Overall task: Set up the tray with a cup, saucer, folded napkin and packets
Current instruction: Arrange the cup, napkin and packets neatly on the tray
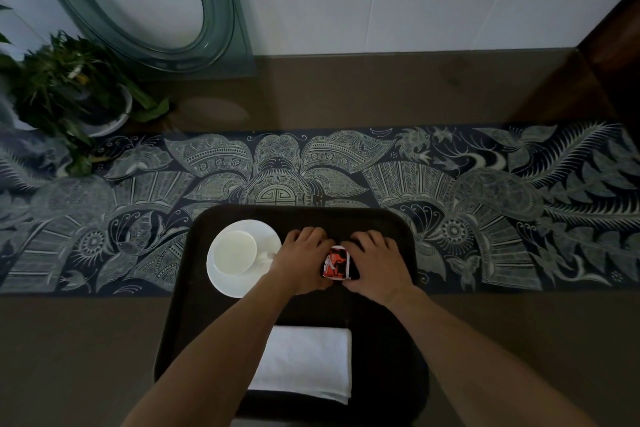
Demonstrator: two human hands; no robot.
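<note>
Red glossy packets pinched between both hands – left hand, right hand

The tray is black; cup, saucer and napkin white. The packet is red and white. The runner is navy with pale leaf patterns.

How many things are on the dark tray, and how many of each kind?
Cup: 1
Saucer: 1
Folded napkin: 1
Red packets: at least 1; the left hand and right hand cover the rest
Total on the tray: at least 4
</note>
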